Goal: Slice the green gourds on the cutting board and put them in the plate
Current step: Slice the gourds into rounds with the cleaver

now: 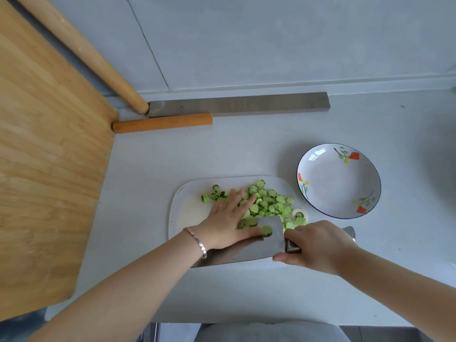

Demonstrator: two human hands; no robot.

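Gourd slices [271, 201] under flat left hand [227, 223], right hand [320, 245] gripping cleaver [246, 253] (blade touching slices)

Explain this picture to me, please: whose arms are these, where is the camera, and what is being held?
There is no machine here: these are a person's two bare arms. The single picture comes from a wide-angle camera worn on the person's head, looking down at the hands. On the grey counter lies a white cutting board heaped with green gourd slices. The left hand rests flat on the heap, fingers straight. The right hand grips the handle of a broad knife, whose blade lies low against the heap with one slice on it. To the right stands a flowered plate, with no slices in it yet. At the left is a large wooden board.
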